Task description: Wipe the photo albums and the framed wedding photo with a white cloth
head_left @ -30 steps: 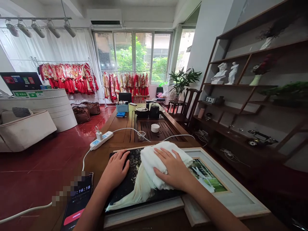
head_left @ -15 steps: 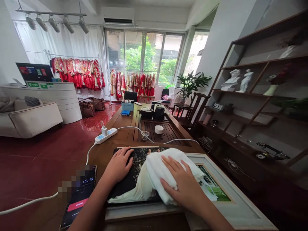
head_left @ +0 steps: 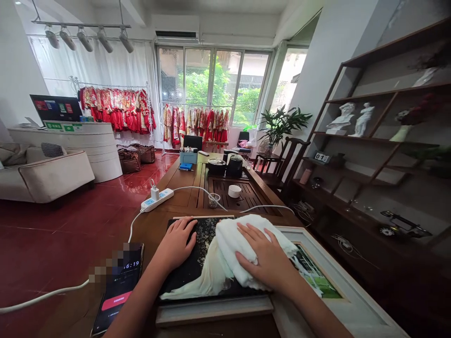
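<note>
A dark photo panel (head_left: 183,274) showing a pale, trailing gown lies before me, on top of a light-framed board. My left hand (head_left: 180,241) rests flat on its upper left part, fingers stretched out and holding nothing. Over the panel's right side bunches a folded white towel (head_left: 229,239). My right hand (head_left: 262,253) holds the towel from above, thumb and fingers spread across it and pressing it down. The towel covers part of the photo and reaches over a second, pale-framed picture (head_left: 355,307) with a green scene, lying at the right.
A phone (head_left: 118,295) lies left of my left forearm. Beyond the panel are a white power strip (head_left: 157,200) with cables, a glass jar (head_left: 213,200), a white cup (head_left: 234,191) and a slatted tea tray (head_left: 253,201). Wooden shelves (head_left: 373,141) stand at the right.
The view has shifted slightly. Both hands and the towel keep nearly the same places on the panel; the left hand stays flat and the right stays on the towel.
</note>
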The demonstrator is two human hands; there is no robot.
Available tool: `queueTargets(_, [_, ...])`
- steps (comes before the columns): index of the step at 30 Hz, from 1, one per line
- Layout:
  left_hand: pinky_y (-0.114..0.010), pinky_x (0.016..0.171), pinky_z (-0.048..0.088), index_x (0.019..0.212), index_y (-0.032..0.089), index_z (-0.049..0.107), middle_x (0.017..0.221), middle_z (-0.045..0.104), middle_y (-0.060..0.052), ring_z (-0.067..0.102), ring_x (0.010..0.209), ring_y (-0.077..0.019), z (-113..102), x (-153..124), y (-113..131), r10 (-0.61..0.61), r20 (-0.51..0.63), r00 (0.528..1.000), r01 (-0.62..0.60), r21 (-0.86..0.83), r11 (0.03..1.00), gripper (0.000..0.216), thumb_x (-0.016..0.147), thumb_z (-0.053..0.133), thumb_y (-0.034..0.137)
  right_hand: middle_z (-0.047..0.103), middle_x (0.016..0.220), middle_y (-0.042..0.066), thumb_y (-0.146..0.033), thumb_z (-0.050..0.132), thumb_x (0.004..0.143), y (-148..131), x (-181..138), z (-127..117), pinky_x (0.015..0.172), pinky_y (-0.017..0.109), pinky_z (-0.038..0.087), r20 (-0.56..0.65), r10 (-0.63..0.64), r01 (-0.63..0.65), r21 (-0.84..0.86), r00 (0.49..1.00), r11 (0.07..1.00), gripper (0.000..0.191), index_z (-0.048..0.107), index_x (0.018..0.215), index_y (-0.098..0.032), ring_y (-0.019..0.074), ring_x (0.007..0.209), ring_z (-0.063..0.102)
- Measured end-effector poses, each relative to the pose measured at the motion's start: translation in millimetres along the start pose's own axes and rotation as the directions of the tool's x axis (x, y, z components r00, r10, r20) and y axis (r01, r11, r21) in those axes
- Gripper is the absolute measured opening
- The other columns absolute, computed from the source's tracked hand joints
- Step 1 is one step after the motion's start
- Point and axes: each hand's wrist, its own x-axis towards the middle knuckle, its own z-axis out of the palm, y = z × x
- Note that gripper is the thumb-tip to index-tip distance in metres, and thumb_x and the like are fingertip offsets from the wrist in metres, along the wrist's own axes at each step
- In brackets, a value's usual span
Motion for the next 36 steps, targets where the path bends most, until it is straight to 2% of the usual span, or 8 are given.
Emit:
queueTargets(6, [-0.044,0.111,0.031,0.131,0.021,0.051,0.141,0.048,-0.007,0.042,0.131,-0.0235,0,0,0,0.002,0.011,1.0,-0.002,0.008,1.0,0.039,0.096,0.037,0.032,0.037,0.15,0.008,-0.053,0.042,0.087,-13,23,-4,0.111,0.06,0.016,0.027,-0.056,0.055,0.044,0.998,0.998,0.066,0.039,0.144,-0.019,0.0337,0.138,0.031])
queueTargets(12, [-0.044,0.111,0.032,0.132,0.02,0.05,0.142,0.048,-0.008,0.041,0.132,-0.0238,4,1,-3,-0.001,0.022,1.0,0.001,0.012,1.0,0.039,0.095,0.039,0.028,0.031,0.153,0.001,-0.047,0.051,0.082,-46,2,-18,0.114,0.059,0.006,0.134,-0.328,0.297,0.208,0.935,0.932,0.07,0.032,0.147,-0.028,0.0319,0.141,0.025])
queueTargets(15, [-0.044,0.111,0.032,0.131,0.02,0.051,0.14,0.049,-0.008,0.042,0.131,-0.0234,6,2,-4,-0.002,0.004,1.0,0.002,0.015,1.0,0.039,0.096,0.039,0.028,0.033,0.152,-0.001,-0.045,0.055,0.078,-49,-5,-24,0.115,0.056,0.004,0.151,-0.393,0.347,0.26,0.907,0.901,0.074,0.031,0.147,-0.032,0.0299,0.141,0.024])
queueTargets(19, [-0.043,0.111,0.032,0.132,0.021,0.05,0.141,0.048,-0.007,0.042,0.131,-0.0232,5,2,-3,0.003,0.006,1.0,-0.003,0.005,1.0,0.039,0.096,0.039,0.029,0.035,0.151,0.0,-0.043,0.054,0.079,-31,-1,-20,0.115,0.055,0.008,0.139,-0.35,0.313,0.23,0.927,0.921,0.073,0.031,0.147,-0.03,0.0288,0.14,0.027])
queueTargets(24, [-0.043,0.111,0.032,0.131,0.023,0.05,0.14,0.048,-0.006,0.042,0.131,-0.0233,2,0,-2,-0.001,0.015,1.0,0.001,-0.001,1.0,0.038,0.096,0.039,0.031,0.036,0.15,0.004,-0.047,0.046,0.085,10,13,-2,0.113,0.057,0.016,0.047,-0.119,0.115,0.08,0.992,0.99,0.065,0.036,0.145,-0.025,0.0293,0.139,0.03])
queueTargets(28, [-0.044,0.111,0.032,0.132,0.023,0.05,0.14,0.048,-0.006,0.042,0.131,-0.0234,2,0,-2,0.002,0.011,1.0,-0.002,0.007,1.0,0.038,0.097,0.038,0.031,0.038,0.149,0.007,-0.047,0.044,0.087,24,18,4,0.111,0.058,0.019,-0.015,0.003,-0.003,0.011,1.0,1.0,0.063,0.039,0.144,-0.021,0.0296,0.138,0.032])
queueTargets(31, [-0.043,0.111,0.032,0.132,0.022,0.05,0.14,0.049,-0.005,0.042,0.131,-0.0234,2,1,-3,0.013,0.002,1.0,-0.013,0.01,1.0,0.038,0.097,0.038,0.031,0.037,0.149,0.007,-0.047,0.045,0.086,13,14,1,0.111,0.059,0.017,-0.007,-0.053,0.053,0.022,0.999,0.998,0.064,0.039,0.144,-0.021,0.0308,0.138,0.031])
queueTargets(36, [-0.043,0.111,0.033,0.132,0.022,0.05,0.14,0.048,-0.006,0.042,0.131,-0.0232,5,1,-4,0.013,0.0,1.0,-0.013,0.019,1.0,0.038,0.096,0.038,0.03,0.033,0.152,0.001,-0.044,0.05,0.082,-25,1,-11,0.112,0.06,0.01,0.093,-0.268,0.253,0.144,0.959,0.957,0.068,0.034,0.146,-0.028,0.0305,0.14,0.027])
